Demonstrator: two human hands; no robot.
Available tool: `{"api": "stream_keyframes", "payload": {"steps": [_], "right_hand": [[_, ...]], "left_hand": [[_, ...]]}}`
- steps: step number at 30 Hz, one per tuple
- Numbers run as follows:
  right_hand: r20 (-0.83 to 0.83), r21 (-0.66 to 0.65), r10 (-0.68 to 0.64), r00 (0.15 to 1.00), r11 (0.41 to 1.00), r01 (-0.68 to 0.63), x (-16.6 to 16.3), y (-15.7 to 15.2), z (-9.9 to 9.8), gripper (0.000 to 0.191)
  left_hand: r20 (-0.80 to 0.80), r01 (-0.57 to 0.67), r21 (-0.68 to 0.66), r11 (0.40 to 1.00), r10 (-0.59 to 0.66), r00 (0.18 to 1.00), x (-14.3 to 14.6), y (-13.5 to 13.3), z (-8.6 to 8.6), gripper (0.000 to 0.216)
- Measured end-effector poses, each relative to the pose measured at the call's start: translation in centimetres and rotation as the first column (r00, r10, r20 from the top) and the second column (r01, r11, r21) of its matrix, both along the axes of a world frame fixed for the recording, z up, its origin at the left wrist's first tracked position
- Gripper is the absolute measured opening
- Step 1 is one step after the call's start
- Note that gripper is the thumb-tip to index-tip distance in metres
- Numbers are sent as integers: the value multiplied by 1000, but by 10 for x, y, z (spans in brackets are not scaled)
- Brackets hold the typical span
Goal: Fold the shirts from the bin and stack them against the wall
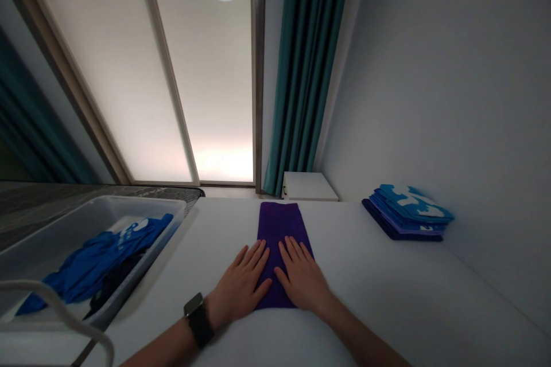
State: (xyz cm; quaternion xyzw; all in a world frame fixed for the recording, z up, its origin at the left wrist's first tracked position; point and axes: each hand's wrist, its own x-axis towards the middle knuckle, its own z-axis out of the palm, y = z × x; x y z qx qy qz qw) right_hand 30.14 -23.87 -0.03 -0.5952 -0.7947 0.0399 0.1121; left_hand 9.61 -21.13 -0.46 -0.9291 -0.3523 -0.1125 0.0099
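Note:
A purple cloth, folded into a long narrow strip, lies on the white table running away from me. My left hand lies flat on its near left part, fingers stretched out, a dark watch on the wrist. My right hand lies flat beside it on the near right part, fingers also spread. Both palms press on the cloth and hold nothing.
A grey plastic bin at the left holds crumpled blue garments. A stack of folded blue and purple clothes sits at the right by the wall. A white box and teal curtain stand behind the table.

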Motion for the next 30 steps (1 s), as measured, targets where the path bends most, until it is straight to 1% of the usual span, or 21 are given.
{"api": "stream_keyframes", "payload": {"steps": [6, 10, 14, 18, 20, 23, 26, 30], "right_hand": [[-17, -39, -1, 1000, 999, 1, -6, -23, 0, 64], [-23, -45, -36, 999, 998, 35, -11, -34, -1, 62], [-3, -28, -62, 998, 998, 62, -7, -37, 3, 58], [49, -30, -101, 994, 994, 102, 5, -43, 3, 57], [66, -51, -111, 992, 992, 115, 8, -48, 0, 58], [72, -61, -136, 988, 988, 141, 10, -53, -5, 58], [80, -62, -150, 985, 986, 155, 8, -54, -6, 59], [95, -82, -163, 982, 982, 171, 7, -53, -3, 60]], "left_hand": [[-22, 9, 66, 998, -8, 1000, -11, -20, -3, 61], [-57, 5, 71, 997, -1, 998, -13, -33, 1, 57], [-40, -20, 83, 996, 23, 999, 2, -40, 10, 58], [-20, 12, 41, 999, -11, 1000, 25, -40, 14, 60], [-13, 23, 3, 1000, -23, 1000, 32, -39, 13, 60], [-5, 15, -43, 999, -15, 1000, 36, -36, 7, 59], [20, 13, -47, 999, -12, 1000, 35, -37, 3, 61], [26, 2, -53, 999, -1, 1000, 35, -39, 3, 66]]}}
